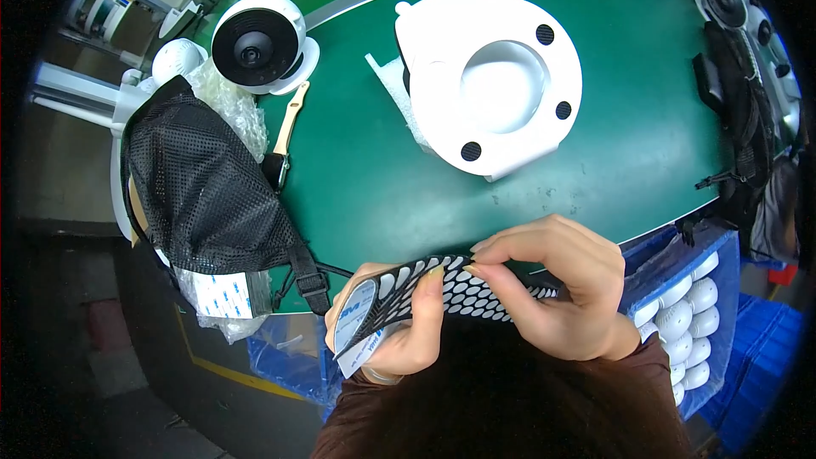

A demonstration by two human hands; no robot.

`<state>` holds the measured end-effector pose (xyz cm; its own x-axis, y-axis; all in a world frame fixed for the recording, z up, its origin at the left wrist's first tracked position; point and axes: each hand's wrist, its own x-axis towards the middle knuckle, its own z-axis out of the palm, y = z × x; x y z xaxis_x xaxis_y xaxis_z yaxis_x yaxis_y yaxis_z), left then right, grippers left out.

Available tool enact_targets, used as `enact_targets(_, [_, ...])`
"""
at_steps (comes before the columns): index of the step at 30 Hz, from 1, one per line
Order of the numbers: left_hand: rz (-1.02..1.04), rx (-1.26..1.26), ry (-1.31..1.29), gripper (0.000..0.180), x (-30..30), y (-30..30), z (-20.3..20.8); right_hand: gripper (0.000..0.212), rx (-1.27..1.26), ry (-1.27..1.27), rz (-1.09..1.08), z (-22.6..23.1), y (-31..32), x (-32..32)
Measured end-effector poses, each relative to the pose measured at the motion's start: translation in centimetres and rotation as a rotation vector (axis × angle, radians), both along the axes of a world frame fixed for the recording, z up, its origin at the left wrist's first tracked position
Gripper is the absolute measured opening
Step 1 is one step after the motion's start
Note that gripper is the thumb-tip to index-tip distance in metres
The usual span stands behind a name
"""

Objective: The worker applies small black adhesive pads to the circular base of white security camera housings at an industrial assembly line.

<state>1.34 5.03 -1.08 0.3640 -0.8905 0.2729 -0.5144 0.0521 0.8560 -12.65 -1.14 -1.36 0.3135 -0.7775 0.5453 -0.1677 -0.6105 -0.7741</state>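
A bent black sheet (399,293) with rows of pale round spots and a printed white-and-blue backing is gripped in my left hand (408,344). My left thumb presses on its face. The thumb and forefinger of my right hand (569,289) pinch together at the sheet's upper edge; whatever is between the fingertips is too small to make out. Beyond my hands lies a white plastic housing (433,34) with a round recess. Three black round pads (471,151) show on its ring-shaped face.
At the left of the green table (357,195) are a white round device with a black face (257,47), bubble wrap (229,102), a beige-handled brush (293,119) and a black mesh bag (204,178). Blue bins, one holding white balls (678,319), stand at the right. More devices (722,4) line the right edge.
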Motion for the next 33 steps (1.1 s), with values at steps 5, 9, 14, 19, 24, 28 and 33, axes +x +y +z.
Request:
enact_targets(5, [0.006,-0.091,-0.088,0.011,-0.1,-0.1,0.0,0.015,0.008,0.043,-0.046,-0.1,0.2,0.3])
enact_targets(9, [0.102,-0.182,0.081,0.012,-0.7,-0.1,-0.5,0.015,-0.042,0.068,-0.047,0.0,0.5,0.7])
enact_targets(14, [0.122,-0.304,0.16,0.015,-1.4,-1.3,-0.4,0.016,-0.146,0.101,-0.08,-0.4,0.1,0.6])
enact_targets(19, [0.142,-0.5,0.424,0.022,-0.1,-1.8,-2.1,0.007,-0.194,0.226,0.16,3.6,-1.4,-0.4])
enact_targets(24, [0.058,-0.495,0.387,0.022,-0.9,-2.4,-1.5,0.012,-0.216,0.3,-0.085,7.0,-6.8,-0.1])
enact_targets(28, [0.06,-0.456,0.42,0.02,-0.7,-2.0,-1.6,0.011,-0.142,0.279,0.017,6.9,-8.3,1.4])
enact_targets(33, [0.065,-0.418,0.361,0.016,-0.5,-2.1,-1.3,0.011,-0.114,0.308,-0.013,7.0,-8.0,1.6])
